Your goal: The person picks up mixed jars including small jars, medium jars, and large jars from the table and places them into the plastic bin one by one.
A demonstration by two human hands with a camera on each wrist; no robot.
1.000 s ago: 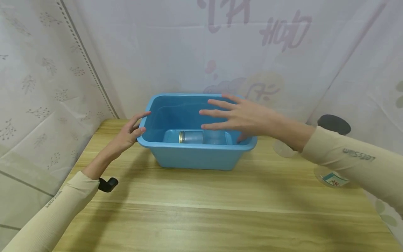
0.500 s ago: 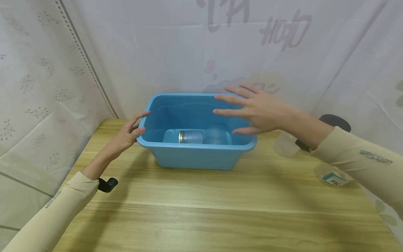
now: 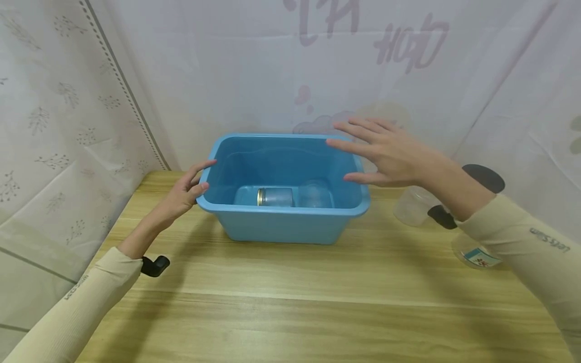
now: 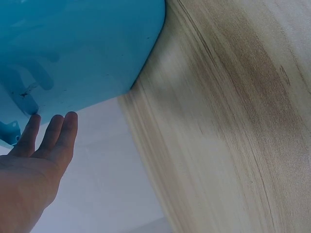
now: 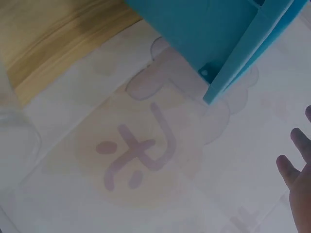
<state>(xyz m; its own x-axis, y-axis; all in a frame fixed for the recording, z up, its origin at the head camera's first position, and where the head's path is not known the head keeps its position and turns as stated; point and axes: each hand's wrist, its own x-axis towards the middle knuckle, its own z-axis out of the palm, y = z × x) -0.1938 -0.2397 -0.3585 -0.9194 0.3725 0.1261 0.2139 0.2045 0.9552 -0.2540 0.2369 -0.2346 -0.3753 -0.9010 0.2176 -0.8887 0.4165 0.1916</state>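
Observation:
My left hand (image 3: 183, 194) is at the left rim of a blue plastic tub (image 3: 281, 226), index fingertip and thumb on the rim. In the left wrist view its other fingers (image 4: 63, 138) extend along the tub's outer wall. My right hand (image 3: 388, 154), fingers spread and holding nothing, hovers above the tub's right end; its fingertips also show in the right wrist view. Inside the tub, a clear jar with a gold lid (image 3: 276, 197) lies on its side. Beside it, to the right, is another clear, rounded container (image 3: 315, 194).
A clear container (image 3: 408, 207) stands right of the tub. Farther right is a clear jar with a label (image 3: 480, 257) and a black lid (image 3: 484, 177), partly hidden by my right forearm. The wooden table (image 3: 290, 307) meets a printed cloth (image 3: 245, 75) behind.
My right hand has moved right and slightly up, from over the tub's interior to above its right end, uncovering the rounded container. The left hand, the tub and the gold-lidded jar stay put.

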